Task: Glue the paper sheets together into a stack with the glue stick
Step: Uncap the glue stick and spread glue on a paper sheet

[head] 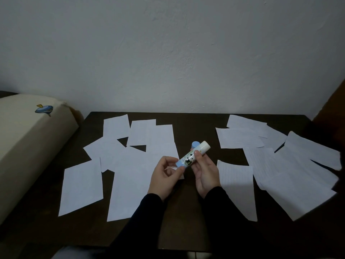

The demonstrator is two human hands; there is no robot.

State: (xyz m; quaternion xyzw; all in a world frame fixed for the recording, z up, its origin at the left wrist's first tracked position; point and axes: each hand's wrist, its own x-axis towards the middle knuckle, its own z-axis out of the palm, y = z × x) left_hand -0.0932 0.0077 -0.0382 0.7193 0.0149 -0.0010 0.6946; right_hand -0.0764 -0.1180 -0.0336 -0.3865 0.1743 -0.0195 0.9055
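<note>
Both hands (183, 172) gripping white-and-blue panda-printed glue stick (192, 155) in curled fingers (197, 156) above dark worktop (196, 126), blue cap (195, 144) off, loose white paper sheets (130, 184) scattered, none stacked yet.

i saw two bare hands, the left hand (164, 174) and the right hand (205, 172), each coming out of a long dark sleeve. the left sleeve (147, 212) looked black, plain, with no print or stripe i could make out, and its cuff ended right at the wrist in a soft, rounded edge. the right sleeve (220, 204) matched it in colour and cloth, its cuff also closing at the wrist. i saw no rings, watch or bands on either hand, as far as the dim light let me tell. fingernails looked short and unpainted. below the cuffs both sleeves merged into darkness.
</note>
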